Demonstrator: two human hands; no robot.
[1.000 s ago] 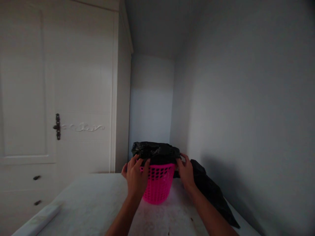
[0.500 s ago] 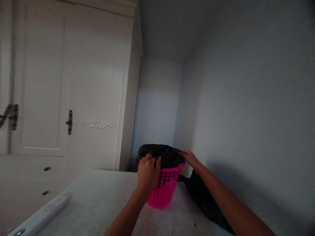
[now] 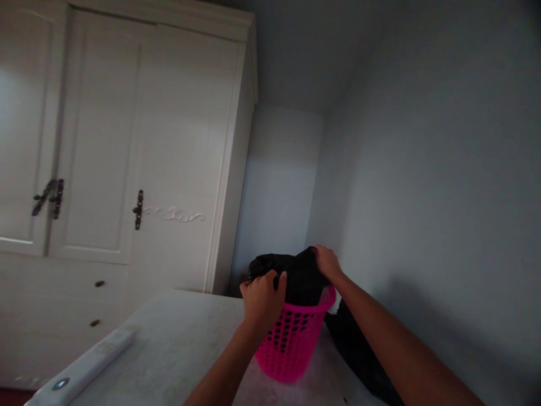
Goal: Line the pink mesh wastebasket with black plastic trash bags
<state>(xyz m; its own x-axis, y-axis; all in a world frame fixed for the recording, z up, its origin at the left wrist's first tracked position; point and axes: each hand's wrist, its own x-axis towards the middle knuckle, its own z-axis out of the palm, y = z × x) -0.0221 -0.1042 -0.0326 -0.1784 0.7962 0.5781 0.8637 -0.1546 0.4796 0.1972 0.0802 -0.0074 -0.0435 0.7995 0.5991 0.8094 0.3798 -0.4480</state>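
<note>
Fingers of both your hands were on the black bag point(image 3: 301, 281) that sat in the mouth of the pink basket point(image 3: 291, 345). Your left hand point(image 3: 261, 293) was curled shut, pinching the bag's edge at the near left of the rim. Your right hand point(image 3: 326, 262) had its fingers folded down over a peak of plastic drawn up above the far right of the rim; the fingertips were hidden behind the fold, but the bag rose into that hand as if gripped.

By the look of it, you were at the stage of working the bag's edge around the basket's rim. The plastic was bunched on top and the pink rim was bare on the right. A further move there would have called for slack on the right side and a steady hold on the left, since the light basket could tip.

You had the basket on the pale table point(image 3: 177, 338), near its far right corner by the wall. Its mouth pointed up and its long axis ran near upright, leaning slightly right. Just beside it on the right lay another dark sheet point(image 3: 359, 361). A white roll point(image 3: 87, 367) rested at the table's near left edge, well apart, before the white wardrobe point(image 3: 127, 169).
</note>
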